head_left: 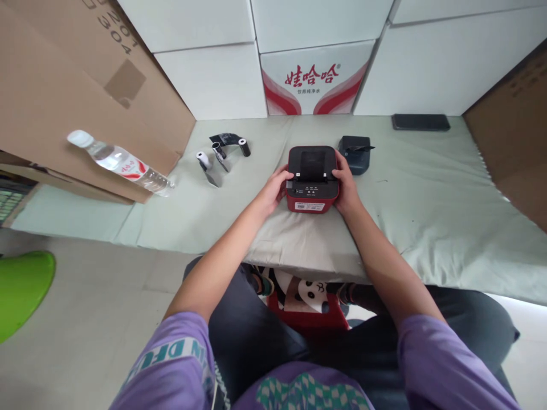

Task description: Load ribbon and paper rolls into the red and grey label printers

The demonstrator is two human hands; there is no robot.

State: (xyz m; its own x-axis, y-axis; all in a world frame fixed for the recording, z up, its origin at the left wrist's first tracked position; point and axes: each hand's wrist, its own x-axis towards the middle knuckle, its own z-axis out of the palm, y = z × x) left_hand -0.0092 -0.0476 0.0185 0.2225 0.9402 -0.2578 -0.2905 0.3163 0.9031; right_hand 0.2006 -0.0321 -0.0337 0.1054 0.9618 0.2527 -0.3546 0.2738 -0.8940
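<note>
A red and black label printer (313, 191) rests on the cloth-covered table straight in front of me, its dark lid on top and a white sticker on its front. My left hand (276, 188) grips its left side, with the thumb at the lid's edge. On the opposite side, my right hand (345, 185) holds the printer the same way. Just behind my right hand stands a smaller dark device (355, 154) with a black strip sticking out. Left of the printer are several small paper rolls (204, 161), some partly unrolled.
A water bottle (123, 163) is at the left, by a large cardboard box (85, 74). White cartons (316, 80) line the back. A black phone-like slab (421, 122) lies back right. The table's front edge (307, 263) runs above my knees; a green stool (25, 290) is lower left.
</note>
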